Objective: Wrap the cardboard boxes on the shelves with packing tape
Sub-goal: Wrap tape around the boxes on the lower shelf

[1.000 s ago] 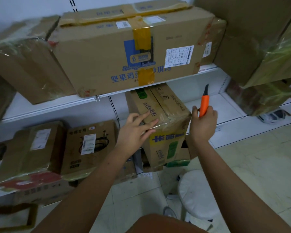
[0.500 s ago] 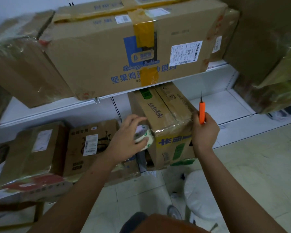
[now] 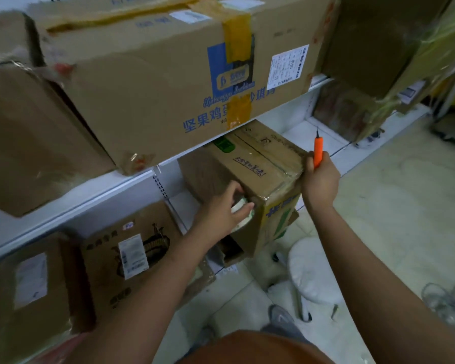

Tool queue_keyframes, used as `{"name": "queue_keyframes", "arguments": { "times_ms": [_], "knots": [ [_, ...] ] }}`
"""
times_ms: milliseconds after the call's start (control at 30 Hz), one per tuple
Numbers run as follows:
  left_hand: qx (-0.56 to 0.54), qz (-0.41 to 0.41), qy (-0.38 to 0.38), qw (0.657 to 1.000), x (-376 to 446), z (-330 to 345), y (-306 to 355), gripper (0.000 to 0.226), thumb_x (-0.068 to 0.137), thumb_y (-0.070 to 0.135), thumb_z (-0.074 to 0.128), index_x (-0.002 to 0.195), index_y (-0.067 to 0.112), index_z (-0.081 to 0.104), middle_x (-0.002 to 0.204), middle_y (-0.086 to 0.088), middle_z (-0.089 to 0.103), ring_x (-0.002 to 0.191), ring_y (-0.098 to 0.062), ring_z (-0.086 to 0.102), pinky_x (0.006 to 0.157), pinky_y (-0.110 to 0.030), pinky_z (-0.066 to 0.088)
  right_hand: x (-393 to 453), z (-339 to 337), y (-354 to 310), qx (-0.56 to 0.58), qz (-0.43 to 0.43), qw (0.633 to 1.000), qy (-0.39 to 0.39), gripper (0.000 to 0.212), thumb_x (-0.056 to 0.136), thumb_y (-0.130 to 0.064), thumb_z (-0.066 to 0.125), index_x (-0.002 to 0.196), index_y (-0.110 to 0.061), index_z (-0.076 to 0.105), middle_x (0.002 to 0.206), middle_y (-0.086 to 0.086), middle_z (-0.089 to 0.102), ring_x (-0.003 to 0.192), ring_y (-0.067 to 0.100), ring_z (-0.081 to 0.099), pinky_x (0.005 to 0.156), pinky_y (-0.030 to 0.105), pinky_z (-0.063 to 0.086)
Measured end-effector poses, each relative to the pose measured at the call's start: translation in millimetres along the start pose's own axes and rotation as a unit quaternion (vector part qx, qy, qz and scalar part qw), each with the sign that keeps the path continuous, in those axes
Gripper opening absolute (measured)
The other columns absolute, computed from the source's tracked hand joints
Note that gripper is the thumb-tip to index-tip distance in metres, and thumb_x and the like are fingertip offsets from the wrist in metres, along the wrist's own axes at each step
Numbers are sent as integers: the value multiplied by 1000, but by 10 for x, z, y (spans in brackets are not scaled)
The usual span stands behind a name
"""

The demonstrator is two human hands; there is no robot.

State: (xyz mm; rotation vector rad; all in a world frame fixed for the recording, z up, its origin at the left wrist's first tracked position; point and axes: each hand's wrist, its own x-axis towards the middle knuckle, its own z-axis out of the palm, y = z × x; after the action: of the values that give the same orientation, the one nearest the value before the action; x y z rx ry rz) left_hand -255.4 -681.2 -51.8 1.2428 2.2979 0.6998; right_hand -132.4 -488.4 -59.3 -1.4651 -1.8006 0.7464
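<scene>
hands on one box [image 3: 250, 164] on the shelf [image 3: 132, 183].
left hand [image 3: 221, 212] grips one half-hidden tape roll [image 3: 243, 210]; right hand [image 3: 319, 179] clutches one orange cutter [image 3: 318, 151].

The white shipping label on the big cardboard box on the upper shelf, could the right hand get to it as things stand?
Probably yes. The right hand is below the white shipping label with open air between, but its grip is taken up by the orange utility knife.
</scene>
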Motion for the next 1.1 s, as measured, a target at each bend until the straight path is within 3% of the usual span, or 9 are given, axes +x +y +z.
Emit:
{"name": "queue_keyframes", "arguments": {
  "times_ms": [100, 233, 367, 467, 600, 767, 933, 1000, 1100],
  "knots": [
    [-125, 50, -46, 990, 53, -42, 0, 22, 98, 42, 57, 110, 25, 48, 102, -6, 68, 85, -16, 67, 52, -25, 52, -200, -206, -28, -22, 0, 998, 60, 30, 104, -33, 41, 102, -8, 56, 88, 12, 58, 79, 31, 55, 62, 34, 31],
    [-276, 67, -113, 952, 47, -31, -91, 11, 99, 24, 59, 108, 20, 53, 89, -8, 68, 68, -16, 68, 52, -34, 58, -1046, -505, -57, -65, -4, 997, 39, 31, 103, -43, 42, 97, -13, 49, 67, 4, 54, 62, 28, 52, 51, 34, 33],
    [-250, 82, -155, 952, 60, -65, -202, 24, 90, 31, 70, 108, 37, 55, 99, -6, 69, 77, -22, 70, 56, -38, 61, -1766, -480, -97, -100, -40, 992, -61, 28, 102, -48, 36, 104, -21, 42, 65, -7, 50, 54, 15, 48, 47, 29, 29],
    [-242, 92, -147, 955, 98, -93, -227, 19, 90, 27, 70, 101, 36, 57, 96, -1, 70, 81, -22, 71, 59, -45, 62, -2013, -303, -139, -145, -86, 980, -107, 33, 103, -48, 24, 113, -22, 42, 67, -4, 52, 55, 20, 53, 47, 34, 37],
    [-256, 80, -149, 952, 116, -108, -249, 13, 90, 25, 71, 93, 32, 59, 90, 1, 71, 78, -20, 70, 57, -42, 61, -2004, -129, -126, -218, -103, 966, -87, 33, 104, -47, 24, 108, -20, 43, 73, 0, 57, 59, 26, 56, 49, 37, 43],
    [-256, 80, -153, 951, 145, -130, -285, 13, 89, 24, 72, 92, 26, 60, 89, 1, 70, 79, -19, 69, 51, -31, 56, -1956, -43, -16, -294, -117, 945, -83, 39, 103, -46, 22, 116, -18, 45, 80, 1, 59, 54, 22, 51, 43, 31, 31],
    [-271, 45, -122, 954, 206, -188, -499, 8, 95, 12, 62, 90, 15, 57, 95, -8, 72, 85, -16, 71, 48, -28, 50, -2149, -169, 259, -274, 19, 956, -106, 48, 102, -48, 19, 119, -13, 48, 63, -8, 43, 46, 5, 35, 42, 25, 22],
    [-276, 40, -136, 951, 222, -236, -590, 8, 96, 11, 61, 91, 15, 55, 94, -7, 74, 73, -6, 69, 47, -26, 49, -2261, -296, 329, -213, 7, 973, -90, 60, 94, -55, 15, 121, -16, 51, 70, -7, 52, 53, 6, 45, 48, 26, 34],
    [-288, 46, -134, 947, 216, -242, -596, 6, 96, 13, 62, 93, 14, 56, 94, -4, 75, 79, -9, 70, 50, -27, 50, -2136, -369, 271, -139, -44, 989, -30, 46, 98, -48, 40, 131, -19, 51, 114, 2, 59, 76, 7, 51, 57, 18, 38]
  ]
}}
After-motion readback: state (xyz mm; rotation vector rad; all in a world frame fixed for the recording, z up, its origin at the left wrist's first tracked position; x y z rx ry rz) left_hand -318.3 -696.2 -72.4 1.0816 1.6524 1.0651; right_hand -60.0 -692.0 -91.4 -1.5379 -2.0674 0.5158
